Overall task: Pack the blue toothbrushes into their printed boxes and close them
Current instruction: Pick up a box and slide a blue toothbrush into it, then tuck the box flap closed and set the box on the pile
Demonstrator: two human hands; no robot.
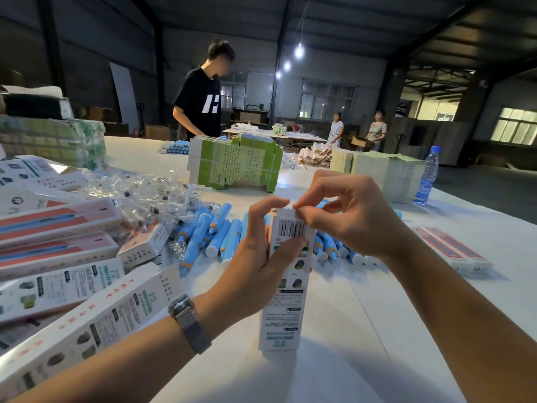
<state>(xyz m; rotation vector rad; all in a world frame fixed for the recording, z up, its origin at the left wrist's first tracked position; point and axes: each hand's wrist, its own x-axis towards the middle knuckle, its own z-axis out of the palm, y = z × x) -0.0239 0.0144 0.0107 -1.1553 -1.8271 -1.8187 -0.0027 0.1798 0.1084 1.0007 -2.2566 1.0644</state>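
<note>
The left hand (255, 257) grips an upright printed box (286, 286) on the counter (363, 330); the right hand (348, 210) pinches its top flap, blue toothbrushes (200, 237) behind.

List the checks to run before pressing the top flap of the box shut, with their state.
1. Box upright, its bottom on the table: ok.
2. Left hand grips the box around its middle: ok.
3. Right hand pinches the top flap: ok.
4. Toothbrush inside the box: cannot tell, the walls hide it.
5. Flap tucked fully in: cannot tell, fingers cover the edge.
6. More loose toothbrushes within reach behind the box: ok.
</note>
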